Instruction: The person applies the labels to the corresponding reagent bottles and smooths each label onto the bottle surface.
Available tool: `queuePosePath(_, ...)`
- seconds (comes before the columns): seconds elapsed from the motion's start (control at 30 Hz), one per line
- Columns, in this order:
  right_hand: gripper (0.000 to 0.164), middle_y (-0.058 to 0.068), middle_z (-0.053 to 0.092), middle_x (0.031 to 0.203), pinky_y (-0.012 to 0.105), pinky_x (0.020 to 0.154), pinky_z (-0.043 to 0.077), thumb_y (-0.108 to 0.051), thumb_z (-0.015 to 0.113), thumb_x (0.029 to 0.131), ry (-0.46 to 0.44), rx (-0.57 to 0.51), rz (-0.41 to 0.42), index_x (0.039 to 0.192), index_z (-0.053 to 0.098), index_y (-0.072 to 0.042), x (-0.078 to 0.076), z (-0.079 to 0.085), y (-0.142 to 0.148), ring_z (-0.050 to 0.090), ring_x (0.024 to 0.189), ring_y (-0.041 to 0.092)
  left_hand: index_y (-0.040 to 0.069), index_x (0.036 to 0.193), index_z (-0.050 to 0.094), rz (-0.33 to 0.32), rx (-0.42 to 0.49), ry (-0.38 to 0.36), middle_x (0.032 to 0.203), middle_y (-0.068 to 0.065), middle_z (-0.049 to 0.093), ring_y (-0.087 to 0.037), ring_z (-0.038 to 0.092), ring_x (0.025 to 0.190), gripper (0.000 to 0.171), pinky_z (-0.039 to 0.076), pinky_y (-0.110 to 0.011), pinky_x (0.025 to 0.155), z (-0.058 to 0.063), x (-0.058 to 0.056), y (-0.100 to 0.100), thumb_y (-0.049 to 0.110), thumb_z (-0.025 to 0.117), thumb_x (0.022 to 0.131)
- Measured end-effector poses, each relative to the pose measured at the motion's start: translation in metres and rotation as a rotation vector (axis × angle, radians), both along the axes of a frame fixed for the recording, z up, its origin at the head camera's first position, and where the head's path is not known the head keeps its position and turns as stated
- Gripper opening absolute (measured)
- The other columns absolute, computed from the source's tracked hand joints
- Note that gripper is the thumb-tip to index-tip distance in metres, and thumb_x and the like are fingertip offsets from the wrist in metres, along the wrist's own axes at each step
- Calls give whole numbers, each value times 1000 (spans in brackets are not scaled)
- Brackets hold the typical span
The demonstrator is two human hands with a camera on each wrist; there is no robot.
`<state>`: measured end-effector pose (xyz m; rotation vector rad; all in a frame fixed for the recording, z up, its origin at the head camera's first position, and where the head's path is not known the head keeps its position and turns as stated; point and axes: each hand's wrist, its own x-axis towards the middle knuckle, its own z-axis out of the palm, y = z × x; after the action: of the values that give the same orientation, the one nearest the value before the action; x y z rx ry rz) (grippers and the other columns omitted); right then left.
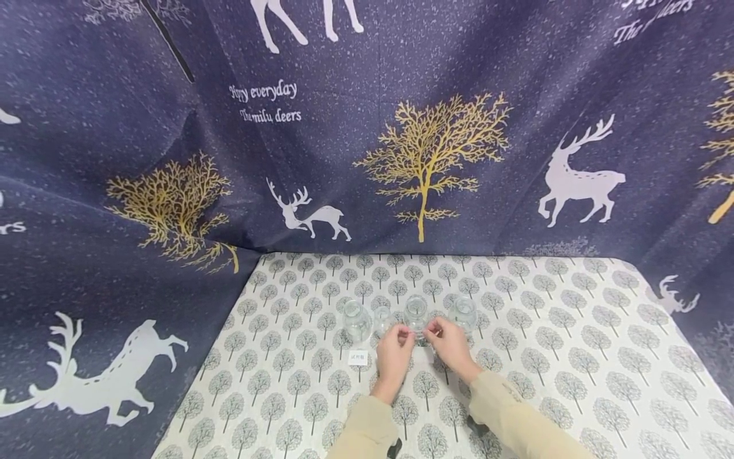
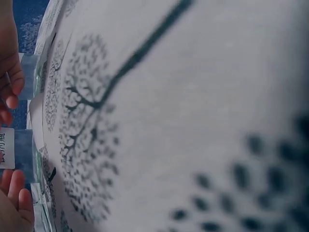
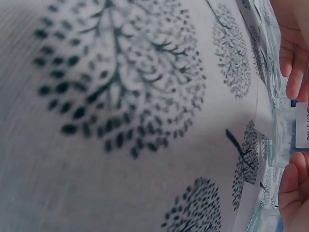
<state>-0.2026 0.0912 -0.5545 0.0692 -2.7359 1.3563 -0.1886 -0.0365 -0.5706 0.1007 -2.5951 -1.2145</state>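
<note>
Left hand (image 1: pixel 394 350) and right hand (image 1: pixel 452 345) pinch opposite ends of a small white printed label (image 3: pixel 302 126), its long axis seemingly running between them; a clear round glass jar (image 1: pixel 415 308) stands just beyond, neither hand clearly nearer.

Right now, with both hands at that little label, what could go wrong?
The label, pinched at its sides by the left hand and right hand, might crease or slip. A forward nudge could perhaps tip the glass jar just beyond it. The left hand is also close to the small glass jar, which it might bump.
</note>
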Motion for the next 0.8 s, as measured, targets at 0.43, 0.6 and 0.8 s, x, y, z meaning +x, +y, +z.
queuePosePath(0.43,81,20,49,122,22,61,48,-10,69,72,-15,45,109,138,21,-7,-1,-3,-2,52,69,11,12,139,25,-208,-107,-7,94,-15,64,-18,59,58,73,52,-26,59,3,-5,-10,24,64,79)
queuePosePath(0.6,78,19,47,125,36,78,50,-9,69,72,22,44,132,137,25,-9,-6,-6,-2,56,93,26,13,139,24,-259,-172,-29,72,-10,58,-5,32,35,78,37,-15,42,5,-16,-13,29,66,76)
queuePosePath(0.8,71,15,46,128,45,94,41,-13,65,76,47,37,166,136,27,-12,-9,-8,0,47,114,33,13,138,27,-277,-304,8,71,-7,59,-3,33,36,76,38,-13,44,6,-22,-16,33,64,74)
